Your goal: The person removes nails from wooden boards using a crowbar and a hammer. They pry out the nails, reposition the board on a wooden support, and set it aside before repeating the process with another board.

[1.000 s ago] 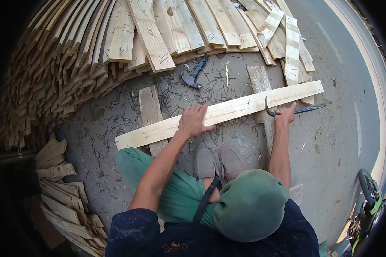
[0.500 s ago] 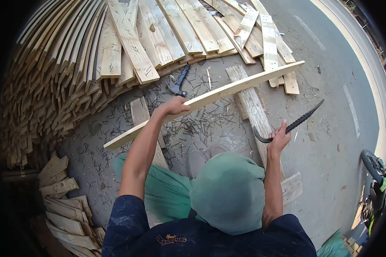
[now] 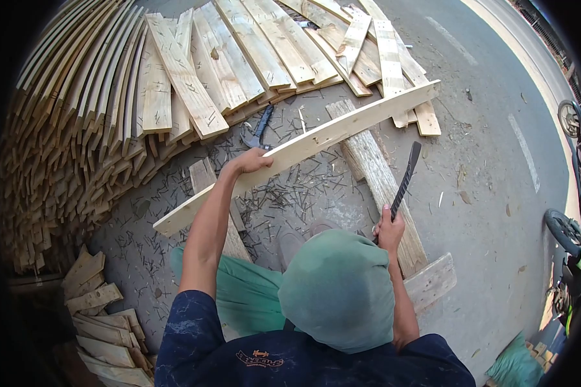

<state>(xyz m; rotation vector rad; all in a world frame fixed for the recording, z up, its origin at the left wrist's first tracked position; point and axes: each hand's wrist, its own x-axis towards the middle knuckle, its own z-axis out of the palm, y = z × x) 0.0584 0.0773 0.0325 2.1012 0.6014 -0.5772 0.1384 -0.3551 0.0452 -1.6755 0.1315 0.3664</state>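
Note:
My left hand [image 3: 252,160] is wrapped round the upper edge of a long pale wooden plank [image 3: 326,133], left of its middle. The plank slants from lower left to upper right, its broad face turned up towards me. In my right hand [image 3: 389,230] is a dark ribbed pry bar [image 3: 407,177], its flattened end pointing up and away. The hooked end is mostly hidden behind my hand. Below the plank lie two weathered wooden supports, the right one [image 3: 384,177] longer in view than the left one [image 3: 229,232]. A claw hammer [image 3: 259,129] rests on the ground beyond my left hand.
Loose nails [image 3: 290,193] litter the ground around my feet. A large stack of planks [image 3: 77,129] rises at left, with nail-studded boards [image 3: 187,77] across the back. Short wood pieces [image 3: 106,329] lie lower left. A motorbike [image 3: 568,258] stands at far right.
The plank has rolled so more of its broad face shows. My right hand has moved left and down, swinging the pry bar more upright; its hook has gone from clear view.

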